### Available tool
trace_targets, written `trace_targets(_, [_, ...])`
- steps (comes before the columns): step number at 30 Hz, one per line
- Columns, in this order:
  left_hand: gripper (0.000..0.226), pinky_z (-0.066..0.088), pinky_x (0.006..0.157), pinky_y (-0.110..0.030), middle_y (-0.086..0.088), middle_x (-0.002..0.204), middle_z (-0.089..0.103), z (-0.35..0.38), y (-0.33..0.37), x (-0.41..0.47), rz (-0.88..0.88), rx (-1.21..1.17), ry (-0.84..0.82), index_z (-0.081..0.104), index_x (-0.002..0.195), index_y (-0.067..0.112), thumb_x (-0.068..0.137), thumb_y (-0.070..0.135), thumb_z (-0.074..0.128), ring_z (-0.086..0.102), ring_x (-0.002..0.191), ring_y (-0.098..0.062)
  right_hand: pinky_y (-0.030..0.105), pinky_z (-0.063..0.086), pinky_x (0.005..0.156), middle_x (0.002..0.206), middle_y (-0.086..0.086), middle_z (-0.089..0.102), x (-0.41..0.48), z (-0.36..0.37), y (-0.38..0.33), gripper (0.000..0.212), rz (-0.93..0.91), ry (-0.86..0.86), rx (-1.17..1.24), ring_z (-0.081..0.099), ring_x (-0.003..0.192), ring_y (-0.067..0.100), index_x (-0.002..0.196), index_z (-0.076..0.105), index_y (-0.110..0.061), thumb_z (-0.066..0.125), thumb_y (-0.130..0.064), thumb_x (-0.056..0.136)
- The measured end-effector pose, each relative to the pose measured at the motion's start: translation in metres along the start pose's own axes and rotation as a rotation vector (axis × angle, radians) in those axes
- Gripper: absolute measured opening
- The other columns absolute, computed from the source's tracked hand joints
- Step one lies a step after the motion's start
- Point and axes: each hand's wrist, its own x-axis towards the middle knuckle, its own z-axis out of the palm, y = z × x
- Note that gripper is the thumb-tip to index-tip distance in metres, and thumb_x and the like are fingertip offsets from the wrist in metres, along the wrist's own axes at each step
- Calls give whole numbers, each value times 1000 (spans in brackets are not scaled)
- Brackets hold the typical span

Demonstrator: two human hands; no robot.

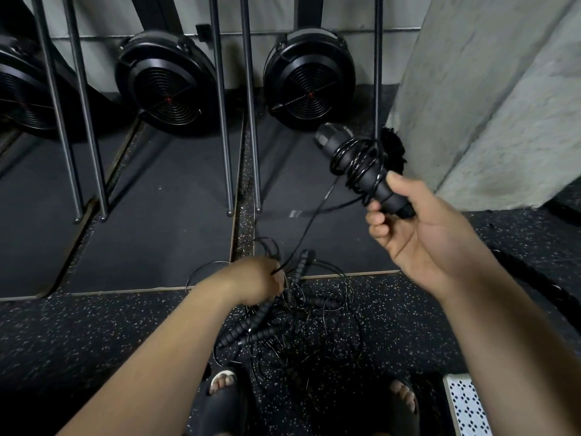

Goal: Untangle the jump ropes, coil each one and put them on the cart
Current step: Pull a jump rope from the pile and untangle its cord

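Observation:
My right hand [412, 228] grips black jump rope handles [361, 165] held up at the right, with thin black cord wound several turns around them. The cord [309, 225] runs from there down and left to my left hand [257, 280], which pinches it low over the floor. Under that hand lies a tangled pile of jump ropes [292, 328], ribbed black handles and loops of thin cord, on the speckled rubber floor. No cart is in view.
Two black fan wheels of rowing machines [166, 86] [309, 80] stand at the back, with upright metal rails [250, 102] in front. A concrete pillar [490, 89] rises at the right. My sandalled feet [224, 391] are at the bottom, a perforated white panel [465, 404] at bottom right.

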Motion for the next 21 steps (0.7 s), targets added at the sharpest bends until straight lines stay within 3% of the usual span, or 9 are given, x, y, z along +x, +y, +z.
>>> trace_targets(3, [52, 42, 85, -22, 10, 128, 62, -12, 12, -14, -5, -159, 137, 62, 139, 22, 94, 45, 78, 62, 115, -19, 19, 50, 54, 79, 3, 58, -2, 6, 6, 30, 61, -17, -44, 57, 65, 11, 114, 66, -3, 68, -28, 97])
trace_targets(6, [37, 48, 80, -21, 10, 116, 70, -27, 18, -29, -21, -152, 131, 70, 114, 32, 89, 56, 81, 65, 101, -10, 21, 51, 54, 79, 5, 59, -2, 10, 11, 35, 80, -19, -62, 57, 65, 13, 120, 66, 1, 70, -25, 96])
trace_targets(9, [56, 46, 86, -26, 18, 112, 73, -32, 10, -36, -8, -113, -50, 76, 107, 31, 75, 76, 78, 66, 110, -8, 22, 52, 54, 80, 5, 59, 0, 8, 12, 35, 81, 3, -68, 58, 66, 14, 122, 66, 2, 69, -24, 99])
trace_targets(11, [60, 47, 85, -26, 20, 105, 71, -34, 9, -40, 19, -157, 13, 70, 101, 34, 68, 83, 77, 66, 106, -8, 22, 52, 55, 80, 5, 59, 1, 7, 12, 39, 87, 20, -72, 59, 66, 14, 126, 66, 3, 70, -25, 99])
trace_targets(13, [73, 49, 93, -31, 17, 116, 68, -37, 10, -39, 39, -264, 183, 59, 114, 39, 61, 85, 80, 63, 112, -9, 22, 52, 55, 81, 5, 59, 1, 8, 14, 39, 92, 20, -88, 59, 67, 14, 125, 67, 2, 71, -25, 98])
trace_targets(14, [91, 47, 103, -34, 13, 132, 63, -36, 11, -38, 71, -318, 259, 53, 130, 37, 58, 83, 83, 59, 123, -11, 22, 52, 55, 82, 5, 59, 1, 9, 15, 36, 93, 15, -98, 59, 67, 14, 123, 67, 1, 71, -25, 98])
trace_targets(17, [138, 29, 125, -36, 17, 168, 28, -32, 19, -33, 240, -461, 382, 20, 163, 38, 52, 80, 91, 32, 152, -5, 22, 52, 55, 81, 5, 60, -1, 14, 17, 29, 106, -5, -118, 59, 67, 14, 117, 66, -1, 69, -25, 101])
trace_targets(19, [135, 25, 129, -37, 19, 166, 30, -30, 25, -31, 333, -527, 430, 24, 162, 38, 54, 72, 96, 29, 153, -1, 22, 52, 55, 81, 5, 59, -4, 18, 18, 24, 129, -28, -125, 58, 66, 14, 112, 65, -3, 67, -25, 103])
trace_targets(21, [105, 34, 125, -36, 21, 150, 49, -27, 29, -30, 368, -584, 511, 42, 146, 42, 60, 56, 100, 42, 143, 3, 22, 51, 54, 80, 6, 58, -7, 24, 21, 21, 156, -66, -130, 57, 65, 13, 108, 65, -4, 66, -24, 103])
